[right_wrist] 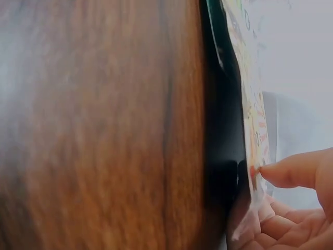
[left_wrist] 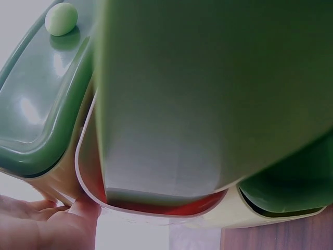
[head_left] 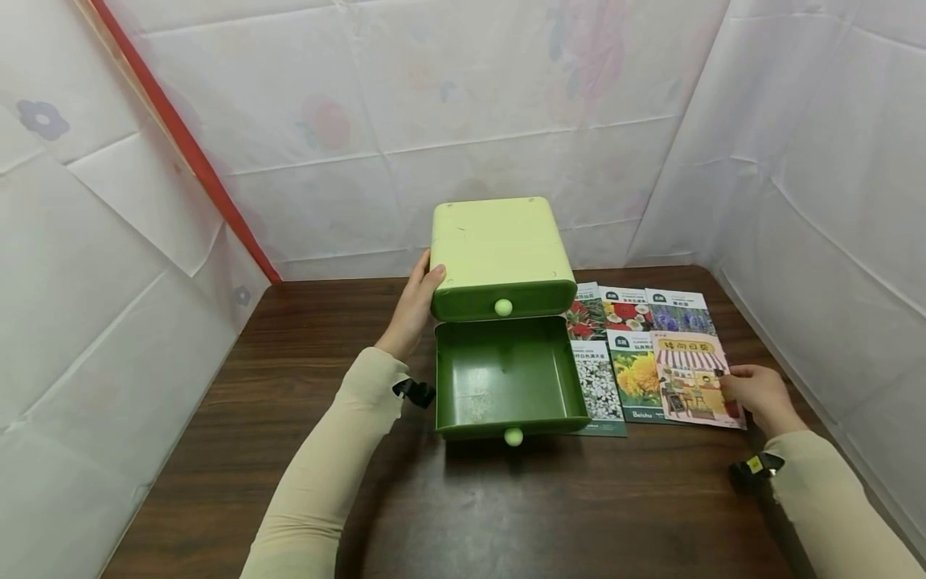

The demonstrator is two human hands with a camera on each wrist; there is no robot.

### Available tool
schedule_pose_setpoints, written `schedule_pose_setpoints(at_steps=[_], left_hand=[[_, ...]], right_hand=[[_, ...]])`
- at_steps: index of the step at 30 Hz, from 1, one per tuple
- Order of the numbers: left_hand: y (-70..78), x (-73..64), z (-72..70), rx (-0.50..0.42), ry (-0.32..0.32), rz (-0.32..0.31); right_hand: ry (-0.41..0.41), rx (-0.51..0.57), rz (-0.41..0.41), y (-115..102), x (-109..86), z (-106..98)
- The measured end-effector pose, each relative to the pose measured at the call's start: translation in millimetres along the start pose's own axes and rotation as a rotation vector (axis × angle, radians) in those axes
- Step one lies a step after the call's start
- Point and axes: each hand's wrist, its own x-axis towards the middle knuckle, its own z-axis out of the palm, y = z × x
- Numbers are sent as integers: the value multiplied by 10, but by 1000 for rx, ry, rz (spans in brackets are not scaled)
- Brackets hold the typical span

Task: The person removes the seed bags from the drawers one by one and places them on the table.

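A small drawer cabinet (head_left: pixel 499 241) with a pale yellow-green top and two dark green drawers stands mid-table. Its lower drawer (head_left: pixel 506 370) is pulled out and bare inside; the upper drawer (head_left: pixel 470 301) is closed. My left hand (head_left: pixel 412 310) rests against the cabinet's left side, thumb by the top edge. In the left wrist view, that hand (left_wrist: pixel 52 221) touches the housing beside the upper drawer front (left_wrist: pixel 39 99). On the right, my right hand (head_left: pixel 763 394) pinches the lower right edge of a pink seed packet (head_left: pixel 694 374). The right wrist view shows thumb and fingers on either side of its edge.
Several flower seed packets lie in two rows right of the cabinet, including a yellow-flower packet (head_left: pixel 637 378) partly under the pink one and a white-flower packet (head_left: pixel 599 382). White sheeting (head_left: pixel 506 161) surrounds the brown wooden table (head_left: pixel 311 338) at the back and sides.
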Motion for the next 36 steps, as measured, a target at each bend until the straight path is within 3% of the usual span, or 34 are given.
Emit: schedule_pose_setpoints(at_steps=[9,18,24,31,36], left_hand=[[13,-15,13,13,3,-4],[-242,147,-64,-3,7,13],[-261,144,-66,-10,14,23],[-171,105,-44,29,7,12],[-40,29,-23,28,-13,-1]], right_hand=[[39,-97,8,-53,-97,-13],[64,-133,40,-77,-107,-48],[67,-54,37,-146,-88,-74],[95,49,-79,-311,-2,33],[67,78,-236,-693,-286,105]])
